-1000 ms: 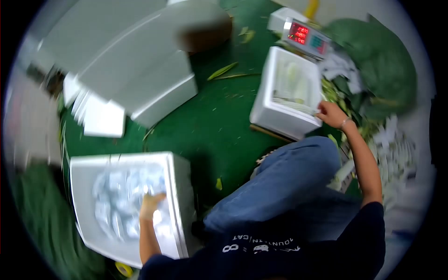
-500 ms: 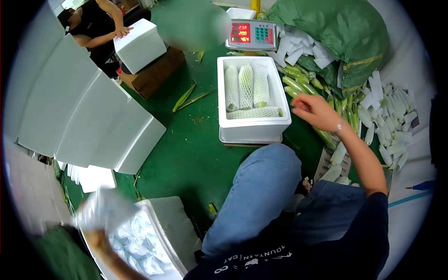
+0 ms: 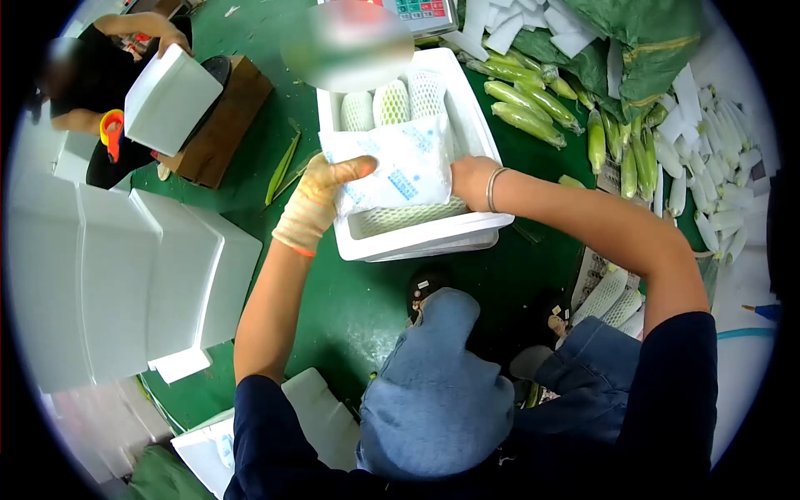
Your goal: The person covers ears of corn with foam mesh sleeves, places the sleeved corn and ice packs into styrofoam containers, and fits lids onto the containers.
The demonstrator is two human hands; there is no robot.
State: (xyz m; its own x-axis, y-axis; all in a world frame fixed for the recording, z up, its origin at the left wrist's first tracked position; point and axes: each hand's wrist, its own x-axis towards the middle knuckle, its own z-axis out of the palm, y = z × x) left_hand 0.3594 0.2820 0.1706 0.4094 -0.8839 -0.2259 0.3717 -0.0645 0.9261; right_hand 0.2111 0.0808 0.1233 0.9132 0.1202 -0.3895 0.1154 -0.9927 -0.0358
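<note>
The left hand (image 3: 315, 196), in a glove, is closed on one end of an ice pack (image 3: 396, 164), its thumb pressed on the upper face. The right hand (image 3: 475, 182), bare, is at the pack's other end; its fingertips are hidden, so how closed its grip is cannot be told. The pack lies over the open foam box (image 3: 371, 247), covering part of the net-wrapped corn (image 3: 392, 104) inside. Unwrapped corn (image 3: 527, 123) lies just beside the box.

The green floor (image 3: 335, 302) bears corn (image 3: 530, 108), a leaf (image 3: 282, 168) and a carton (image 3: 223, 125).
</note>
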